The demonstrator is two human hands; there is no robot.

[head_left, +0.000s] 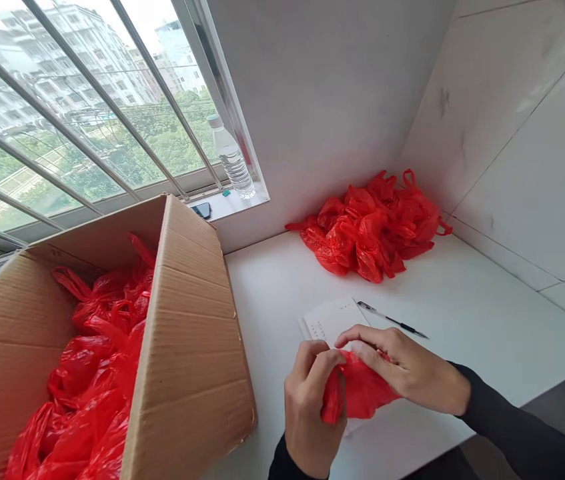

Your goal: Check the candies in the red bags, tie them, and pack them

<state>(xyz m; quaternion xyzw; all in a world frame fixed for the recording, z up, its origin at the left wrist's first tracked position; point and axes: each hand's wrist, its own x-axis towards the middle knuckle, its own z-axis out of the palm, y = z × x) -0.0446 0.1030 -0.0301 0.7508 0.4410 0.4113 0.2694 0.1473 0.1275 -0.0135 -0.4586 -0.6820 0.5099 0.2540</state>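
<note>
A crumpled red plastic bag point(365, 390) is between my two hands, low over the front of the white table. My left hand point(312, 400) is wrapped round its left end, and a bunched bit of red pokes out below the fingers. From the right, my right hand point(397, 363) pinches the bag's upper edge between thumb and fingers. Whether anything is inside the bag cannot be seen. Partly covered by the hands and bag lies a white notebook point(329, 321) with small marks on its page. Beside it rests a black pen point(392, 320).
A tall cardboard box point(192, 347) full of red plastic bags point(97, 367) stands at the left. Against the back wall sits a heap of red bags point(367, 230). The barred window's sill carries a water bottle point(233, 160) and a phone point(202, 211).
</note>
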